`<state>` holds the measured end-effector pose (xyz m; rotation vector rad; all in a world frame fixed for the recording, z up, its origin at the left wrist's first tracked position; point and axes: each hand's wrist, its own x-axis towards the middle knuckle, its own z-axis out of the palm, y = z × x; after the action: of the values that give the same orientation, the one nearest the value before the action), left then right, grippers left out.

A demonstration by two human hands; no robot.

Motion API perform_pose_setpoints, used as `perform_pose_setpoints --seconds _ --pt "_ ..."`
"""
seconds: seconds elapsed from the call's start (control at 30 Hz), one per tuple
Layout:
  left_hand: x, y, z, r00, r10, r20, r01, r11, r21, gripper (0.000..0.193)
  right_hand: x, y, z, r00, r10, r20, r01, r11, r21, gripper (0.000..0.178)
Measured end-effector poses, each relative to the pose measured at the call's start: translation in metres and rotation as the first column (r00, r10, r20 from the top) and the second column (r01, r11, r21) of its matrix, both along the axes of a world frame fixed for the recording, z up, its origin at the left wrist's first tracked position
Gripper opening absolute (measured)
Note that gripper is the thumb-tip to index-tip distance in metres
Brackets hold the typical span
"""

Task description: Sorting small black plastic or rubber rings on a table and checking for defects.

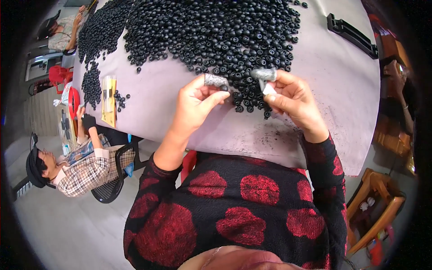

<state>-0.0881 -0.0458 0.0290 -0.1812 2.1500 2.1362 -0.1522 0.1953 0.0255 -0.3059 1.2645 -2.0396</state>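
Note:
My left hand point(194, 100) pinches a small black round piece point(223, 88) between the thumb and the index finger, which has grey tape wrapped round its tip. In my right hand point(292, 96), thumb and fingers close on a small white flat piece point(269, 89); its exact kind is not clear. Grey tape covers that index finger as well. Both hands hover over the near edge of a big heap of black round pieces point(216, 33), many showing a hollow centre. Several loose ones lie between and just beyond my hands.
The heap lies on a pale cloth-covered table point(153, 105) with dark crumbs near its front edge. A long black holder point(352, 36) sits at the right. Left are a yellow packet point(109, 101) and a co-worker in a plaid shirt point(92, 173). A wooden stool point(377, 211) stands lower right.

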Motion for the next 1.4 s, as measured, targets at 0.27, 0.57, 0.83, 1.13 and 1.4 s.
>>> perform_pose_setpoints --seconds 0.27,0.57,0.83,1.13,1.4 --pt "-0.022 0.035 -0.010 0.983 -0.067 0.169 -0.026 0.870 0.493 0.015 0.001 0.002 0.006 0.992 0.074 -0.100 -0.073 0.997 0.018 0.035" --pt "-0.029 0.040 -0.013 0.937 -0.199 0.287 -0.124 0.577 0.807 0.020 -0.005 0.010 0.009 0.995 0.096 -0.036 -0.098 0.992 -0.073 0.031" --pt "-0.027 0.046 -0.009 0.944 -0.225 0.241 -0.063 0.596 0.801 0.026 -0.003 0.005 0.006 0.993 0.120 -0.012 -0.121 0.993 -0.015 0.030" --pt "-0.025 0.049 -0.006 0.960 -0.201 0.198 -0.028 0.629 0.777 0.027 -0.002 0.006 0.006 0.994 0.112 -0.016 -0.112 0.994 -0.019 0.033" --pt "-0.023 0.052 -0.007 0.959 -0.184 0.213 -0.067 0.586 0.808 0.030 -0.004 0.007 0.005 0.992 0.123 -0.039 -0.123 0.992 0.002 0.030"
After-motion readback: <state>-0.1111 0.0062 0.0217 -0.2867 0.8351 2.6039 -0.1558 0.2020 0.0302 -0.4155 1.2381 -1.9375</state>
